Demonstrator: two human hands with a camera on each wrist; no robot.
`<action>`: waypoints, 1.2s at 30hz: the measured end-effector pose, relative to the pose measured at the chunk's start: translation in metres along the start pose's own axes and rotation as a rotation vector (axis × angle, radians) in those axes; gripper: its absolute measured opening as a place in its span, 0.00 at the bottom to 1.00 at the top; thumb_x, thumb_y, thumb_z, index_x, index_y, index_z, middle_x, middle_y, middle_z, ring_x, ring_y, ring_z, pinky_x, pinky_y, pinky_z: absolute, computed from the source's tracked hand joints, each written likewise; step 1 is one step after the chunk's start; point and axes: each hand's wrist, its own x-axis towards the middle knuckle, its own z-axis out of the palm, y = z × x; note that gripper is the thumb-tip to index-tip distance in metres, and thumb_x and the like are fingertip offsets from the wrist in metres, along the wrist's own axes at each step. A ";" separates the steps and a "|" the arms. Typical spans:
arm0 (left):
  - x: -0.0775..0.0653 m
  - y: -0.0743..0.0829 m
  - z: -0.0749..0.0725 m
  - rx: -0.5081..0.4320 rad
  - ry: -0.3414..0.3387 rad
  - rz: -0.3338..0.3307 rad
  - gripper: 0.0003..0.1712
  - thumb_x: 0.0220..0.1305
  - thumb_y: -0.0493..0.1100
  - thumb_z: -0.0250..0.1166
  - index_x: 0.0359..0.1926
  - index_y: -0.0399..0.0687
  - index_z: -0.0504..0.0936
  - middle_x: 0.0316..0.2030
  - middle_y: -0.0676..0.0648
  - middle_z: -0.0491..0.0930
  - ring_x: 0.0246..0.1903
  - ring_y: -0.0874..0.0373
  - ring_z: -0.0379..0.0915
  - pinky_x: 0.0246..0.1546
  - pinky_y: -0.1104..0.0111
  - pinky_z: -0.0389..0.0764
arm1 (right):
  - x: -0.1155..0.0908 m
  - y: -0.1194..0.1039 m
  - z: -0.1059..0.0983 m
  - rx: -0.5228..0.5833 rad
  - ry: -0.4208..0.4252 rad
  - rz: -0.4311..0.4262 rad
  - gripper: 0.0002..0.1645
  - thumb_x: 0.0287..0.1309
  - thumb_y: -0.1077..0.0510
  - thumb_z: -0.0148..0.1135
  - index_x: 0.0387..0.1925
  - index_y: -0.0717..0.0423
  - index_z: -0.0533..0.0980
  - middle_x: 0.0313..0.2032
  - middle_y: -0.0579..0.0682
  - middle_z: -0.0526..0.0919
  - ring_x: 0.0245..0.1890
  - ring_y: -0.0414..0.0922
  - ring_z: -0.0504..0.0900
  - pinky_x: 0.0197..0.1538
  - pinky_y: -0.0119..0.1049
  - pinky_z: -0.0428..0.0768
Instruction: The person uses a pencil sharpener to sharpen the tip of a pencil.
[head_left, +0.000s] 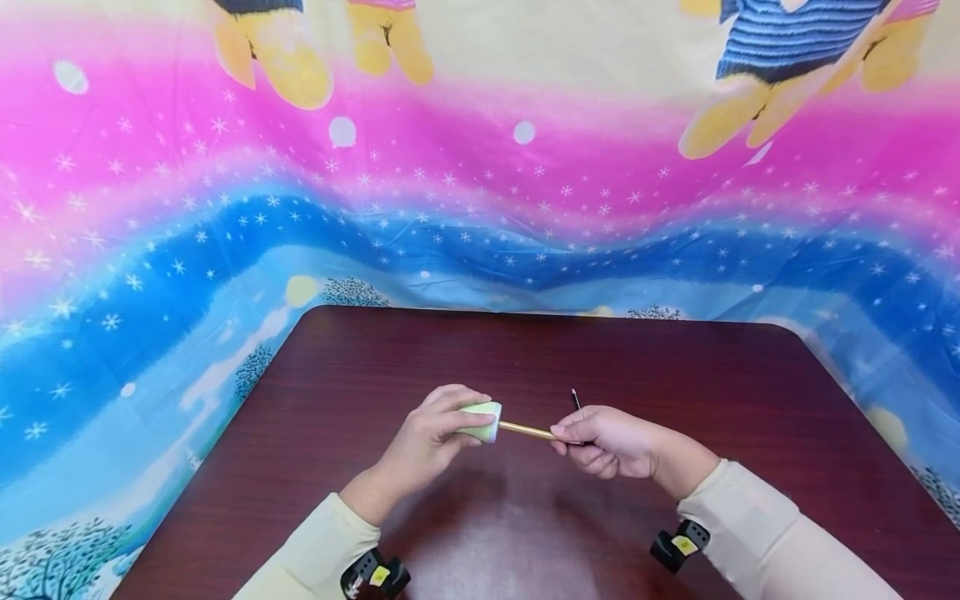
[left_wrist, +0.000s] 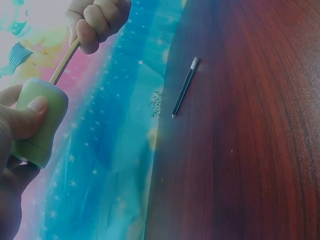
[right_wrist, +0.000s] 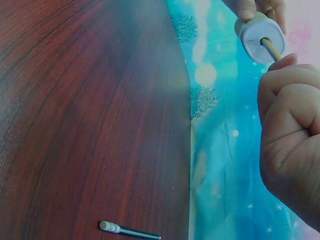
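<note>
My left hand [head_left: 431, 429] grips a light green pencil sharpener [left_wrist: 47, 107], thumb on its near side in the left wrist view. A yellow pencil [head_left: 527, 430] runs into the hole in the sharpener's pale end cap [right_wrist: 253, 46]. Its other end is pinched between thumb and fingers of my right hand [head_left: 611, 442], which hides that end. Both hands hold these above the table, sharpener on the left, pencil pointing into it from the right. A black pencil [left_wrist: 186, 86] with a white eraser end lies on the table, partly hidden behind my right hand in the head view.
The dark red-brown wooden table [head_left: 420, 350] has rounded far corners. Behind it and along its sides hangs a printed cloth [head_left: 465, 183] in pink, blue and white, with snowflakes and trees. Each wrist wears a black strap, such as the right wrist strap [head_left: 678, 546].
</note>
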 end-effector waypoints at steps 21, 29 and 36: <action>-0.004 -0.007 -0.025 -0.025 0.132 -0.290 0.23 0.43 0.26 0.75 0.45 0.39 0.86 0.49 0.43 0.82 0.52 0.49 0.73 0.46 0.82 0.74 | -0.011 0.000 -0.019 -0.047 0.263 -0.088 0.13 0.70 0.57 0.48 0.34 0.52 0.79 0.23 0.44 0.75 0.22 0.37 0.73 0.23 0.26 0.65; -0.008 -0.009 -0.026 -0.041 0.148 -0.323 0.23 0.43 0.27 0.75 0.45 0.39 0.86 0.49 0.42 0.82 0.52 0.49 0.73 0.46 0.82 0.74 | -0.015 -0.001 -0.018 -0.141 0.387 -0.086 0.14 0.68 0.56 0.53 0.42 0.62 0.79 0.26 0.44 0.75 0.26 0.38 0.72 0.27 0.30 0.66; -0.011 -0.007 -0.025 -0.080 0.178 -0.404 0.24 0.45 0.28 0.75 0.47 0.41 0.86 0.51 0.45 0.82 0.52 0.50 0.74 0.45 0.79 0.76 | -0.015 0.001 -0.017 -0.238 0.521 -0.115 0.20 0.66 0.58 0.55 0.50 0.73 0.76 0.23 0.45 0.71 0.24 0.38 0.67 0.27 0.31 0.65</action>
